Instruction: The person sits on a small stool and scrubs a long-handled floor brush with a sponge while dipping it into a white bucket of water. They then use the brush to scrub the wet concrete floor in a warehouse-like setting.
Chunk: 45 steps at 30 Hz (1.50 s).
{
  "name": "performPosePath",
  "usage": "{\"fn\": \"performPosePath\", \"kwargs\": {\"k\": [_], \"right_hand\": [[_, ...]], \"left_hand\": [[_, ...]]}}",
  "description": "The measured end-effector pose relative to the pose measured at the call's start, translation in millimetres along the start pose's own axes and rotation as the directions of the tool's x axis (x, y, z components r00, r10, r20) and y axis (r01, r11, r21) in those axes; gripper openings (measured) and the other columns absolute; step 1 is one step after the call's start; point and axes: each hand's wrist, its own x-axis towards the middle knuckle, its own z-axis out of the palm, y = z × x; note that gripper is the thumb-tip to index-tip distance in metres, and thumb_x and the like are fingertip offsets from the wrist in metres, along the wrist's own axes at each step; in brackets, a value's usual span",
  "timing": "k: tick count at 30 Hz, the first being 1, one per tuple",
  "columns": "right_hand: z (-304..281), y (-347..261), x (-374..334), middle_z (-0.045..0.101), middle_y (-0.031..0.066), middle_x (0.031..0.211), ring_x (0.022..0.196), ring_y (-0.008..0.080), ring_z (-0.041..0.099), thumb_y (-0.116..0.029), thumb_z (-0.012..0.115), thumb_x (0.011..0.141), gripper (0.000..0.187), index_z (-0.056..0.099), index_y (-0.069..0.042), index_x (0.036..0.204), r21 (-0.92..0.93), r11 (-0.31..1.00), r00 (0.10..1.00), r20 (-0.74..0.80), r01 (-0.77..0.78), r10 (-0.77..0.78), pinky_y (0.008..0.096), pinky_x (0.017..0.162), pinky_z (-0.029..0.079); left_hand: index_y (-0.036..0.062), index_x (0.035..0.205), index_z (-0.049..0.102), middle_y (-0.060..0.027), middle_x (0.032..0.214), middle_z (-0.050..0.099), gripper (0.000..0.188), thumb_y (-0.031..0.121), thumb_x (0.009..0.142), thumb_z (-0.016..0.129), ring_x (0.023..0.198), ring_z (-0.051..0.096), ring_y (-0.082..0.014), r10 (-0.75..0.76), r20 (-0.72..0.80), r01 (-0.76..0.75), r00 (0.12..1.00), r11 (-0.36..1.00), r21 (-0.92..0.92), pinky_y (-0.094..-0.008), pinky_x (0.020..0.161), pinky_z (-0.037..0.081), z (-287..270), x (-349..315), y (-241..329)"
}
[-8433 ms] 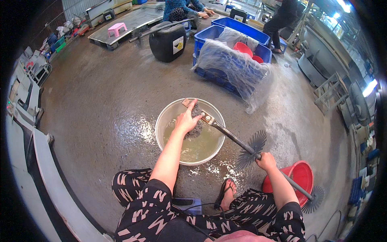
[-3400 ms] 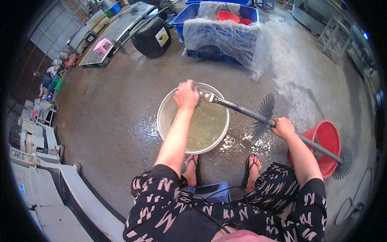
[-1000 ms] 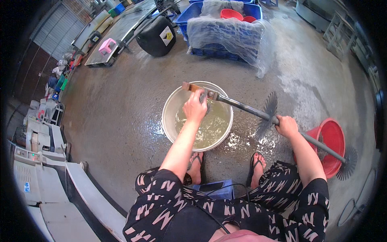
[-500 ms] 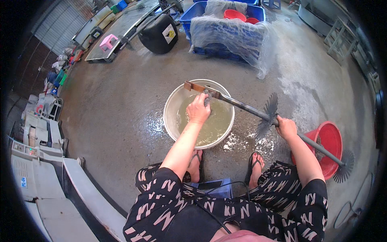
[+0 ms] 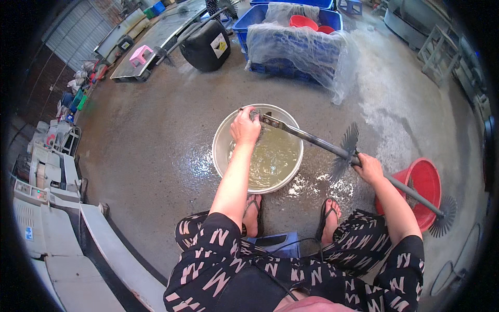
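A long grey metal shaft (image 5: pixel 318 140) slants over a pale round tub (image 5: pixel 217 151) of cloudy, greenish water. My right hand (image 5: pixel 368 168) is closed round it, just beside a dark toothed disc (image 5: pixel 343 152). A second toothed disc (image 5: pixel 443 217) sits near the shaft's lower right end. At the far end is a flat bracket (image 5: pixel 271 120), its brownish tip mostly covered by my left hand (image 5: pixel 246 128). That hand's fingers are closed on a grey, wiry scouring pad (image 5: pixel 254 114) pressed against the bracket.
A red bucket (image 5: pixel 425 174) stands to my right, under the shaft. Ahead are a black jerrycan (image 5: pixel 200 52) and blue crates (image 5: pixel 291 52) draped with netting. Grey machinery (image 5: pixel 52 223) lines my left. The concrete floor (image 5: pixel 156 130) is wet; a cable (image 5: pixel 442 270) lies at the right.
My left hand and the scouring pad have slid left along the bracket toward its tip, now covering the brownish part. My right hand keeps its grip with hardly any movement.
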Motion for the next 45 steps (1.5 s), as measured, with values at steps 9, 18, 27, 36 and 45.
{"fn": "performPosePath", "kwargs": {"k": [9,18,27,36,45], "right_hand": [[5,3,-1,0.064,0.0159,0.084,0.082,0.0363,0.062,-0.028,0.068,0.076,0.033,0.053,-0.010,0.099,-0.012,0.999,0.999,0.030,-0.033,0.033,0.0475,0.069,0.049],[3,1,-7,0.063,0.0170,0.077,0.077,0.0371,0.061,-0.027,0.067,0.077,0.028,0.055,-0.009,0.095,0.000,1.000,0.999,-0.052,0.007,-0.007,0.0477,0.066,0.047],[-2,-6,-6,0.065,0.0131,0.088,0.083,0.0340,0.063,-0.023,0.067,0.076,0.031,0.052,-0.009,0.099,-0.050,0.998,0.999,0.008,-0.050,0.050,0.0458,0.070,0.049],[7,0,-9,0.064,0.0131,0.084,0.081,0.0338,0.063,-0.026,0.067,0.077,0.032,0.052,-0.010,0.101,-0.077,0.996,0.999,-0.003,-0.035,0.035,0.0458,0.070,0.050],[-10,-13,-14,0.066,0.0160,0.089,0.089,0.0357,0.063,-0.021,0.064,0.080,0.030,0.054,-0.011,0.107,-0.065,0.989,0.987,0.089,-0.130,0.136,0.0485,0.078,0.047]], "left_hand": [[0.0184,0.096,0.066,-0.0048,0.099,0.067,0.022,0.023,0.074,0.069,0.090,0.064,-0.0272,0.172,0.071,-0.176,0.983,0.982,0.062,-0.0404,0.074,0.051,13,-17,17],[0.0188,0.098,0.065,-0.0087,0.096,0.068,0.024,0.025,0.075,0.070,0.091,0.064,-0.0296,0.149,0.127,-0.160,0.981,0.984,0.080,-0.0419,0.075,0.050,6,-20,29],[0.0159,0.098,0.061,-0.0129,0.090,0.068,0.026,0.028,0.076,0.069,0.088,0.064,-0.0337,0.124,0.212,-0.147,0.969,0.984,0.097,-0.0467,0.071,0.050,3,-18,30],[0.0174,0.097,0.060,-0.0143,0.085,0.067,0.024,0.030,0.078,0.066,0.084,0.064,-0.0373,0.033,0.134,-0.042,0.990,0.997,0.062,-0.0480,0.069,0.049,7,-11,27],[0.0161,0.103,0.059,-0.0148,0.094,0.067,0.028,0.025,0.077,0.066,0.093,0.063,-0.0349,-0.004,0.335,-0.019,0.942,0.998,0.066,-0.0463,0.077,0.049,-13,-21,45]]}}
